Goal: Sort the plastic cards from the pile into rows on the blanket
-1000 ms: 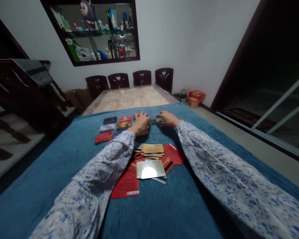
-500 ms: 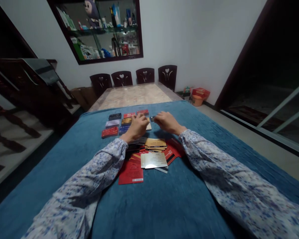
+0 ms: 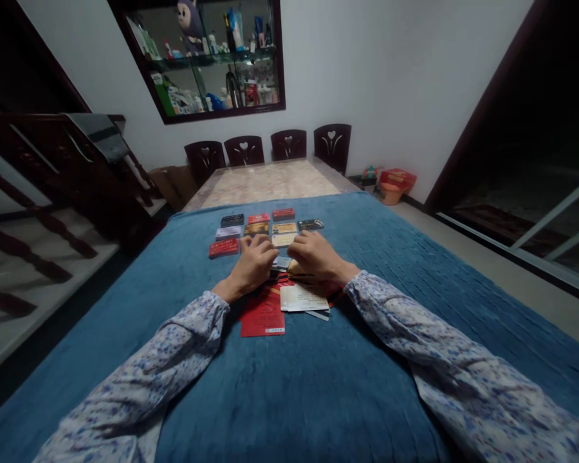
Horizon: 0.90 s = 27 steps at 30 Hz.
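Observation:
My left hand (image 3: 255, 258), fingers curled, hovers at the left edge of a loose pile of cards, just before the neat stacks. My right hand (image 3: 313, 256) is curled over the back of that pile; whatever its fingertips pinch is hidden. Between the hands shows a pale card (image 3: 282, 263). Nearer me lie a cream card (image 3: 303, 298) and a large red card (image 3: 263, 315). Beyond are sorted stacks: a red stack (image 3: 224, 247), a lilac stack (image 3: 228, 232), a gold stack (image 3: 257, 228), a yellow stack (image 3: 284, 227) and a black stack (image 3: 311, 224).
A blue cloth (image 3: 367, 386) covers the near part of the table, with bare marble top (image 3: 265, 182) beyond it. Several dark chairs (image 3: 288, 144) stand at the far end. A wall cabinet (image 3: 222, 116) and a wooden railing (image 3: 53, 148) are further off.
Both hands have drawn back from the stacks toward the loose pile. The black stack, partly covered by my right hand before, now lies uncovered at the right of the rows.

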Each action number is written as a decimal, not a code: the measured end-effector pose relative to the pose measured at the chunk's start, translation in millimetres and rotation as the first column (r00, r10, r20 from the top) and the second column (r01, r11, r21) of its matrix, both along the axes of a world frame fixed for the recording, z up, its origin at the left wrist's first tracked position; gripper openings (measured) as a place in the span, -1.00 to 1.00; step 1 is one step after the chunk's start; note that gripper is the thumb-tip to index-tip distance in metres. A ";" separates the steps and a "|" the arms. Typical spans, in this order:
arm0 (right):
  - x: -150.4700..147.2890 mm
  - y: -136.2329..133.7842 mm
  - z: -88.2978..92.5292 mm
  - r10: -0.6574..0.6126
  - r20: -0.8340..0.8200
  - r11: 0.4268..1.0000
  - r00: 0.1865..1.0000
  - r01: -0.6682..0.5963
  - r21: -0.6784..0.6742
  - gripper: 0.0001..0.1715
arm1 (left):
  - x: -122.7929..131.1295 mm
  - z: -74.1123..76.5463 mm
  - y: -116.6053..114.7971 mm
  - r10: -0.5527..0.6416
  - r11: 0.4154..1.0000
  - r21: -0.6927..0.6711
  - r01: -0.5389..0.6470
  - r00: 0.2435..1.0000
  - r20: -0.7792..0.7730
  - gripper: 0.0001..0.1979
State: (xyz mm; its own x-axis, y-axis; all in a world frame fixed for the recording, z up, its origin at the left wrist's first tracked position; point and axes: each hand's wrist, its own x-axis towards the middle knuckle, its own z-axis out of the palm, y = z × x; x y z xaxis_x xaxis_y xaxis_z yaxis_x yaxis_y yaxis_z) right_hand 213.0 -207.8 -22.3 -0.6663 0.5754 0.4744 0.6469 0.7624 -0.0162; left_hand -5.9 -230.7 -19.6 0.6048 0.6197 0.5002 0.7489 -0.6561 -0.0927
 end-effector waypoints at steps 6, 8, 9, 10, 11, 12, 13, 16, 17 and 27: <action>-7.8 -16.5 -6.9 0.064 0.009 0.998 0.998 -0.064 0.001 -0.75 | -21.9 -10.4 -32.0 0.007 1.000 -0.018 -0.007 1.000 -0.010 -0.73; -9.9 -21.1 -10.0 0.081 0.013 0.997 0.997 -0.081 0.008 -0.74 | -28.7 -14.6 -42.4 0.009 1.000 0.004 -0.009 1.000 -0.008 -0.75; -11.0 -23.5 -11.4 0.094 0.016 0.996 0.995 -0.094 0.012 -0.74 | -31.9 -16.6 -47.6 0.006 1.000 0.014 -0.005 1.000 -0.007 -0.76; -12.0 -26.1 -12.7 0.108 0.019 0.994 0.994 -0.108 0.017 -0.75 | -35.1 -18.3 -52.7 0.004 1.000 0.019 -0.004 1.000 -0.010 -0.76; -13.1 -28.8 -14.0 0.122 0.022 0.992 0.992 -0.123 0.023 -0.74 | -38.0 -19.9 -57.6 -0.006 1.000 0.024 0.006 1.000 -0.016 -0.76; -14.1 -31.5 -15.1 0.138 0.026 0.990 0.990 -0.139 0.030 -0.75 | -40.9 -21.2 -62.4 -0.002 1.000 0.026 0.002 1.000 -0.015 -0.76; -15.2 -34.3 -16.2 0.153 0.031 0.987 0.988 -0.154 0.038 -0.76 | -43.5 -22.4 -66.8 -0.008 1.000 0.025 0.008 1.000 -0.013 -0.76; -18.1 -42.4 -18.8 0.199 0.045 0.978 0.979 -0.201 0.059 -0.80 | -49.9 -25.4 -78.2 -0.004 1.000 0.028 0.004 1.000 0.003 -0.78; -18.9 -44.9 -19.7 0.213 0.048 0.974 0.976 -0.216 0.063 -0.82 | -51.5 -26.3 -81.4 -0.007 0.999 0.032 0.006 1.000 0.010 -0.80; -18.2 -65.7 -24.8 0.359 0.036 0.933 0.933 -0.359 0.018 -0.74 | -61.5 -22.8 -108.5 -0.036 0.997 -0.075 0.037 0.999 0.013 -0.76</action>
